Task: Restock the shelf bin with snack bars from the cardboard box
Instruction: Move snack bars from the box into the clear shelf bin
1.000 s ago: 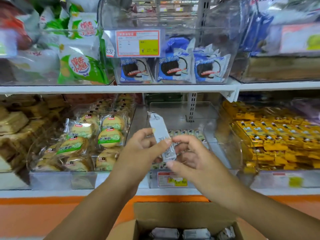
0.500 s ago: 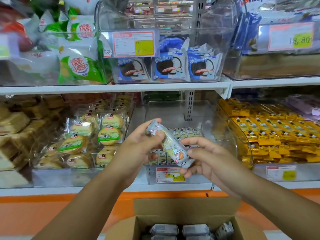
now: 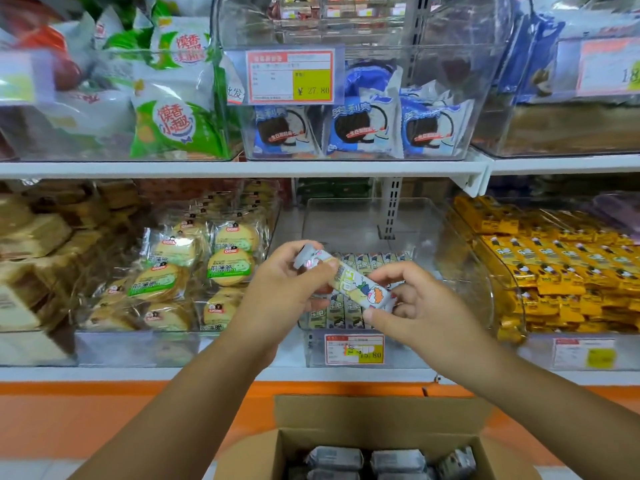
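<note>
Holding one snack bar (image 3: pixel 346 284) between them, both hands sit in front of the clear shelf bin (image 3: pixel 450 271), with the bar slanting from upper left down to lower right. The left hand (image 3: pixel 287 289) has its thumb and fingertips closed narrowly on the upper end, just below the crimped seal that sticks out past the fingers; the right hand (image 3: pixel 412 306) pinches the lower end between thumb and forefinger, its remaining fingers loosely curled behind the wrapper. Beyond the fingers, a single low layer of matching bars lines the bin floor, so most of its volume looks unfilled. Below the wrists, the cardboard box (image 3: pixel 377 415) stands open with more wrapped bars (image 3: pixel 398 460) lying in it. Judging by how easily two light pinches carry it, the bar seems very light. Its glossy film wrapper probably slides under dry fingertips, and the flat sealed ends would likely crumple or slip if used as the only hold. The filling may be brittle, so a hard squeeze at mid-length could crack it. A gentle grip across the firm body, just inward of either seal, should control it best, and one hand ought to be enough for laying it flat beside the row behind the fingertips.
</note>
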`<state>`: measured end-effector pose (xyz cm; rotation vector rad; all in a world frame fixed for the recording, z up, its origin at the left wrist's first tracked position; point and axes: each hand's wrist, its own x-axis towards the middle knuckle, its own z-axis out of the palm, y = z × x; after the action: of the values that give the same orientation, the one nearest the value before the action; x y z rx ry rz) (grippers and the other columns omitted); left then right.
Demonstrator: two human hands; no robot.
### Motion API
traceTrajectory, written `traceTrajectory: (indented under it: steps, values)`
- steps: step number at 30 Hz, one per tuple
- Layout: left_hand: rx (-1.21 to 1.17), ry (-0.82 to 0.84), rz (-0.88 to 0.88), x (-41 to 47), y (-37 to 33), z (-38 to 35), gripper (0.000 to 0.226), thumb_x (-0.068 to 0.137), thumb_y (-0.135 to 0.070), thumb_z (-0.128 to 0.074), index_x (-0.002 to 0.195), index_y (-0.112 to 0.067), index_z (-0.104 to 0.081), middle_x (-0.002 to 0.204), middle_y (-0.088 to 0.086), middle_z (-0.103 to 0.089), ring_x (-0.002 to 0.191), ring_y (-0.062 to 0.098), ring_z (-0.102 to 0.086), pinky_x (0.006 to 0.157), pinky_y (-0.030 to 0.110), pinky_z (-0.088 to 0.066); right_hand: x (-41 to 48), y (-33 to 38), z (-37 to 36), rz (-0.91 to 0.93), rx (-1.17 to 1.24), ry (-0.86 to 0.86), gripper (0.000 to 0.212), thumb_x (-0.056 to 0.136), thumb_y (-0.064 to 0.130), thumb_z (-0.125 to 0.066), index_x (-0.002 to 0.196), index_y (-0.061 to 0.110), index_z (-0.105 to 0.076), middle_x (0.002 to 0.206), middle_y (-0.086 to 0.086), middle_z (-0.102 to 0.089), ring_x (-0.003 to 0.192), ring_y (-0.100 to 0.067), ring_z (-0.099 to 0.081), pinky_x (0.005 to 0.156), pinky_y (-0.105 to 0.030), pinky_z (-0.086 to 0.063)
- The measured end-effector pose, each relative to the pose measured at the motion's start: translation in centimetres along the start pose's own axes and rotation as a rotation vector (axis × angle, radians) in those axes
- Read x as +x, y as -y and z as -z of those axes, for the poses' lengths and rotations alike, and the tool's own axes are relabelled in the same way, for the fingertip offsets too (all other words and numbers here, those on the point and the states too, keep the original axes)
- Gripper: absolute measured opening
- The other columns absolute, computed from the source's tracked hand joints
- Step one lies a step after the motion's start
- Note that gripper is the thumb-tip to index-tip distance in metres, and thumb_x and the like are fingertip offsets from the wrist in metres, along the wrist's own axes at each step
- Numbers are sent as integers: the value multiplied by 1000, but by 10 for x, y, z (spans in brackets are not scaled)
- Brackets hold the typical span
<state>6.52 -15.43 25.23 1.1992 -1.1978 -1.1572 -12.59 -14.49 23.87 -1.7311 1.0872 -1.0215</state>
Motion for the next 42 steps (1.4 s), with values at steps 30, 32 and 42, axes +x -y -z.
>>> traceTrajectory:
  steps: [30,32,42]
  values:
    - [800,-49,-203,2,18,23,67,98,-39,-52,154,-33,-16,157,-11,-30,139,10,-37,114,34,-35,103,-25,0,-333,-85,-142,50,83,6,-68,124,31,-52,105,7,-65,90,-15,-64,88,-36,-52]
    - [814,38,-136,2,28,23,71,99,-41,-48,156,-32,-6,158,-9,-29,140,12,-37,113,33,-36,123,-37,-6,-375,-182,-121,54,84,7,-67,133,21,-49,109,2,-61,96,-17,-60,93,-35,-47]
    - [799,52,-189,3,39,24,53,102,-30,-41,150,-39,-18,119,-3,-63,105,13,-61,88,38,-51,165,-71,-34,-462,-309,-30,42,93,19,-59,133,7,-52,133,-11,-56,118,-27,-55,104,-36,-42]
